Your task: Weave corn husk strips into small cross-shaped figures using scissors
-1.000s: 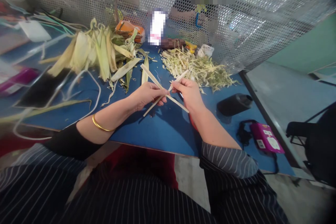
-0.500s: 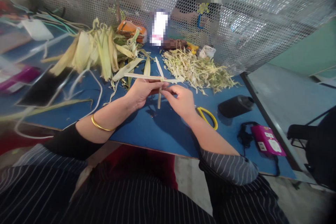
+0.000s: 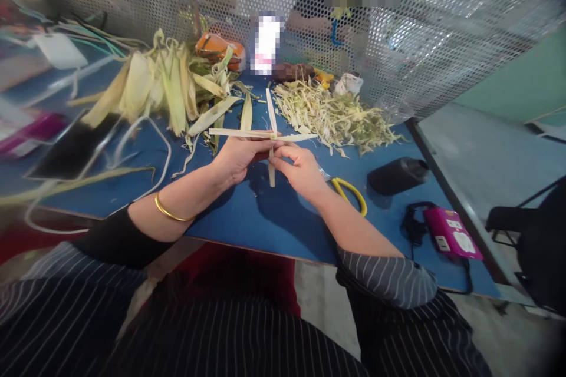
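A cross of pale, folded corn husk strips is held up over the blue table, its arms pointing left, right, away and toward me. My left hand pinches it from the left, close to the centre where the strips meet. From the right, my right hand has thumb and fingers closed at the near strip, just below the crossing. Fingers hide part of the centre. Beyond my left hand lies a heap of whole corn husks; past my right hand spreads a pile of shredded husk.
Yellow-handled scissors, a black cylinder and a magenta box with a cord lie to the right. A lit phone stands at the back before a perforated metal screen. A white cable loops at left.
The husk cross has turned slightly, so its far and near strips stand straighter. My right hand has shifted a little left; my left hand stays nearly in place.
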`<move>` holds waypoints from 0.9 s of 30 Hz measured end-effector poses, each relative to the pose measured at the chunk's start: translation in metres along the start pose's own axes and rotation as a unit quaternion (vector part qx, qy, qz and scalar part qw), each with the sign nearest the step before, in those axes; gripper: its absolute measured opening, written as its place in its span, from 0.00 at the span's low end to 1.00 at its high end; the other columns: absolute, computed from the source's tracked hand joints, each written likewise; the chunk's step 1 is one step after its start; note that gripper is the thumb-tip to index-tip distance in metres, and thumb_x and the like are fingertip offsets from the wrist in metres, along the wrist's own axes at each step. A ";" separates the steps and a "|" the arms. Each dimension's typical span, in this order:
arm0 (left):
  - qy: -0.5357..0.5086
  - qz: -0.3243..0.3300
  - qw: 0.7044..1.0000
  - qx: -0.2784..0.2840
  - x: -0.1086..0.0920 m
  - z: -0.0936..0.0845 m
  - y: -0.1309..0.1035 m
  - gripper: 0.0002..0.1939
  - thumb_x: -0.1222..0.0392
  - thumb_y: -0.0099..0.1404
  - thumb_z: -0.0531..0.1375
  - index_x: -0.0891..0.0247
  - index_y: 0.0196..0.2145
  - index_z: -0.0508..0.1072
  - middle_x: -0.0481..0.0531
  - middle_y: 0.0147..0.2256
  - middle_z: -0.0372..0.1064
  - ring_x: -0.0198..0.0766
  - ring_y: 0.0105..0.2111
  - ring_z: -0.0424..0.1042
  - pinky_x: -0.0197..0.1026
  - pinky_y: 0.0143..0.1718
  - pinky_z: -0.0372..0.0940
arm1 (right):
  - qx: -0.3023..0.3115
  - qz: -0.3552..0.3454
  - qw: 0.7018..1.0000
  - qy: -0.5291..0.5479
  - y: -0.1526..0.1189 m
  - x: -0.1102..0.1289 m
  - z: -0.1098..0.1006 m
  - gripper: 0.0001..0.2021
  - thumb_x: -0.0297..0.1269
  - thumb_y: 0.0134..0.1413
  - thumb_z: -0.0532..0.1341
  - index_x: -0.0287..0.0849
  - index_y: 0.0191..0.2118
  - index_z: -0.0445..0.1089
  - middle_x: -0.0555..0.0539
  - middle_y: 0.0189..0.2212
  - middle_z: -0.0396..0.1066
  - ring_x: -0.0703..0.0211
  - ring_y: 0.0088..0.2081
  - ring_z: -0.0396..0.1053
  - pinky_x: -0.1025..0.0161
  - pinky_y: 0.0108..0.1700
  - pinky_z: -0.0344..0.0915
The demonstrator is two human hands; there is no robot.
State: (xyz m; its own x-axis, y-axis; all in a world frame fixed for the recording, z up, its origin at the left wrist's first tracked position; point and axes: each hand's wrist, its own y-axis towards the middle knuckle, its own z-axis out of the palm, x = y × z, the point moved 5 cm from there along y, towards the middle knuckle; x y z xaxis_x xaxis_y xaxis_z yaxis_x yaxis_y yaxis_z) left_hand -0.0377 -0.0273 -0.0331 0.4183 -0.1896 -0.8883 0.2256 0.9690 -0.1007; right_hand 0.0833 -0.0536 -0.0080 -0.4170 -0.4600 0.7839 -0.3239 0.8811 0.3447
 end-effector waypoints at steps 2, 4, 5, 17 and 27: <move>-0.001 0.000 1.000 0.000 -0.001 0.000 -0.001 0.11 0.66 0.47 0.69 0.69 0.31 0.77 0.54 0.32 0.76 0.37 0.34 0.73 0.41 0.39 0.68 | 0.006 0.002 1.000 0.001 0.000 0.001 0.001 0.09 0.31 0.52 0.59 0.42 0.22 0.63 0.49 0.30 0.65 0.61 0.36 0.64 0.60 0.45 0.60; -0.002 -0.003 1.000 -0.003 -0.001 0.001 -0.002 0.11 0.66 0.46 0.69 0.69 0.31 0.77 0.54 0.32 0.76 0.37 0.33 0.73 0.41 0.39 0.68 | 0.013 0.002 1.000 0.000 -0.001 0.003 0.002 0.09 0.31 0.52 0.59 0.42 0.22 0.63 0.50 0.29 0.64 0.61 0.35 0.64 0.60 0.44 0.60; -0.002 -0.005 1.000 -0.004 -0.001 0.001 -0.002 0.12 0.67 0.46 0.69 0.69 0.31 0.77 0.54 0.32 0.76 0.37 0.33 0.73 0.40 0.39 0.68 | 0.017 0.002 1.000 -0.001 -0.001 0.004 0.002 0.09 0.31 0.52 0.59 0.41 0.22 0.63 0.50 0.29 0.64 0.61 0.35 0.64 0.60 0.44 0.60; 0.048 -0.012 0.999 -0.007 -0.008 0.000 -0.002 0.12 0.66 0.49 0.67 0.69 0.34 0.76 0.53 0.31 0.75 0.35 0.31 0.73 0.38 0.35 0.68 | 0.016 0.004 0.997 -0.069 -0.005 0.005 0.006 0.12 0.36 0.56 0.57 0.42 0.23 0.64 0.49 0.29 0.67 0.61 0.34 0.65 0.62 0.41 0.60; 0.110 -0.051 0.992 0.028 -0.010 0.000 -0.004 0.10 0.59 0.51 0.66 0.67 0.30 0.74 0.52 0.27 0.72 0.30 0.23 0.68 0.34 0.26 0.65 | -0.115 -0.049 0.950 -0.285 -0.003 -0.002 -0.019 0.07 0.41 0.58 0.56 0.44 0.35 0.68 0.50 0.31 0.73 0.59 0.36 0.68 0.56 0.51 0.54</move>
State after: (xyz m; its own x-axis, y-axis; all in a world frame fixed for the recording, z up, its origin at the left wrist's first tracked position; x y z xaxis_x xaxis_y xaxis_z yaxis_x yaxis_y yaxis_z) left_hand -0.0429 -0.0294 -0.0233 0.1906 -0.2416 -0.9515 0.3078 0.9351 -0.1757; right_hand 0.1012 -0.0533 -0.0006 -0.8082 -0.4679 0.3577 -0.2182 0.8019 0.5561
